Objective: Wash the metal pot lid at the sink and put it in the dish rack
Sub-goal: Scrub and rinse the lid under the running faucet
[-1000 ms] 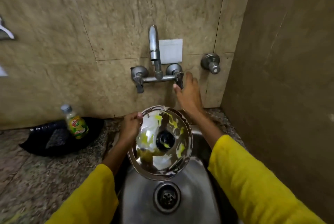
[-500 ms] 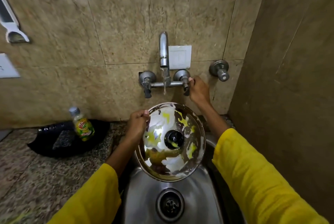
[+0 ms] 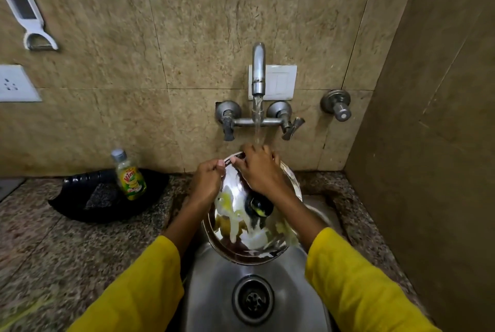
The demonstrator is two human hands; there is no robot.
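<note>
The shiny metal pot lid (image 3: 241,227) with a black knob is held tilted over the steel sink (image 3: 214,291), smeared with yellow and white residue. My left hand (image 3: 206,184) grips its upper left rim. My right hand (image 3: 259,171) lies across the lid's upper part, fingers at the top edge under the stream. Water runs from the tap (image 3: 258,72) onto my right hand and the lid. The dish rack is not in view.
A dish soap bottle (image 3: 130,176) stands on a black tray (image 3: 80,203) with a scrub pad on the granite counter at left. Tap handles (image 3: 290,125) and a wall valve (image 3: 337,106) sit behind. A side wall closes the right.
My right hand left the right tap handle and came down onto the top of the lid. Water now runs in a full stream. The lid is raised closer to the tap.
</note>
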